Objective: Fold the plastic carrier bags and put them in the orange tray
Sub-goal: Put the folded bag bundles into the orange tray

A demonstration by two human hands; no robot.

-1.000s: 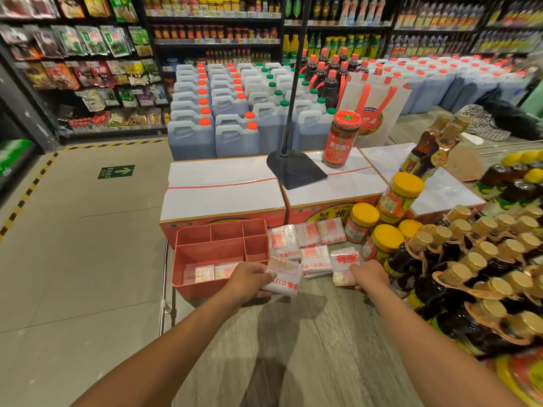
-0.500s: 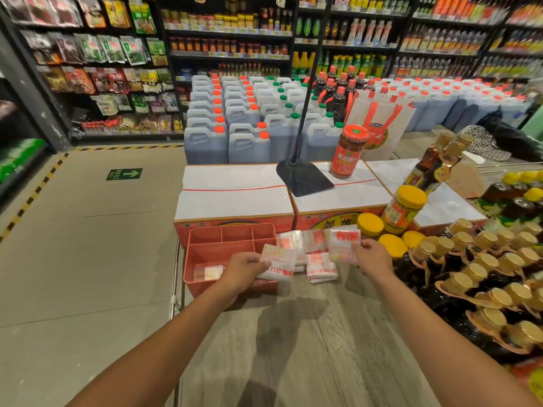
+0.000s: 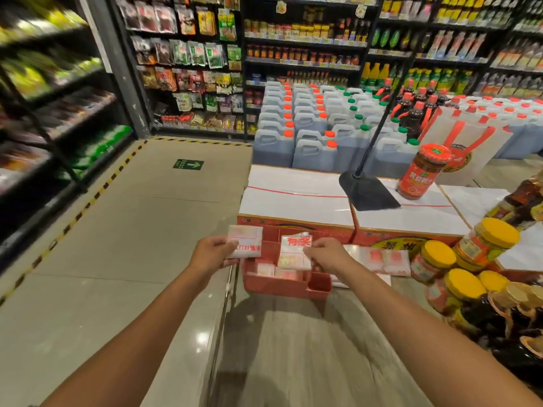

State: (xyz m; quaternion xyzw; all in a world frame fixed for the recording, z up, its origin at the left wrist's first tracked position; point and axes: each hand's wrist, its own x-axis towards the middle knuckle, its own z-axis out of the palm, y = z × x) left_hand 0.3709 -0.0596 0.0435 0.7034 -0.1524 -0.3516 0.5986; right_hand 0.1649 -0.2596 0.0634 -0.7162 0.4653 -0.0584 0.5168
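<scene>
head view: the left hand [image 3: 211,255] pinches a folded bag [image 3: 245,240] over the bench [image 3: 293,348] edge, beside the orange tray [image 3: 282,287]. the right hand [image 3: 326,255] pinches a second bag [image 3: 293,252] above the tray. loose fingers [image 3: 227,245] could drop the left one to the floor [image 3: 117,230].

I am watching the orange tray [image 3: 282,286] showing a flat salmon-orange throughout. The folded bag [image 3: 246,240] in the left hand [image 3: 210,251] is reading white with red lettering and a faint red frame. The second bag [image 3: 295,252], in the right hand [image 3: 326,254], is reading white with bold red characters above a pale yellow print. The counter [image 3: 293,348] is showing grey wood grain. The cartons [image 3: 296,201] are showing white tops crossed by a thin red line, over orange-red sides. The jar lids [image 3: 497,232] are glowing yellow and the tall jar [image 3: 418,177] is showing red. The floor [image 3: 117,259] is showing beige tiles, yellow-and-black stripes [image 3: 97,191] and a green arrow sign [image 3: 188,164].
</scene>
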